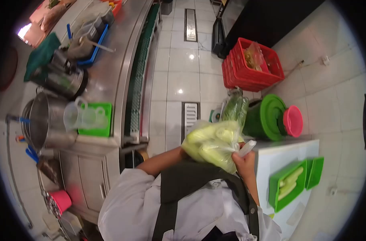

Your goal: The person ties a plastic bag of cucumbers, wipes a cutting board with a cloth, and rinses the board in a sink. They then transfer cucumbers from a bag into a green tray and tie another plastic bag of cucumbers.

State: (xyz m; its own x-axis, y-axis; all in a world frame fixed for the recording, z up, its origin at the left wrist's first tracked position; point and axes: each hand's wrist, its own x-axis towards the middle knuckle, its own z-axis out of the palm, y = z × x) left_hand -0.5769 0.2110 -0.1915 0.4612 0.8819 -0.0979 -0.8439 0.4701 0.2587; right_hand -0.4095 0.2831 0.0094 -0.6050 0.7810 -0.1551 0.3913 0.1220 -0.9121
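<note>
A clear plastic bag (213, 142) full of pale green, long vegetables is held up in front of my chest. My right hand (244, 162) is closed around the bag's gathered neck, whose loose end sticks out above the fingers. On the other side, my left hand (183, 153) goes behind and under the bag and bears it; its fingers are mostly hidden. To the right, on a white worktop (267, 160), a green container (274, 188) holds several similar pale vegetables, with a green lid or second tray (314, 172) beside it.
Ahead are a bag of green vegetables (235, 106), a green lidded bin (271, 116), a pink bucket (294, 120) and red crates (247, 76). On the left, a steel counter (106, 76) carries a large pot (50, 120), plastic jugs (86, 116) and a blender (62, 78).
</note>
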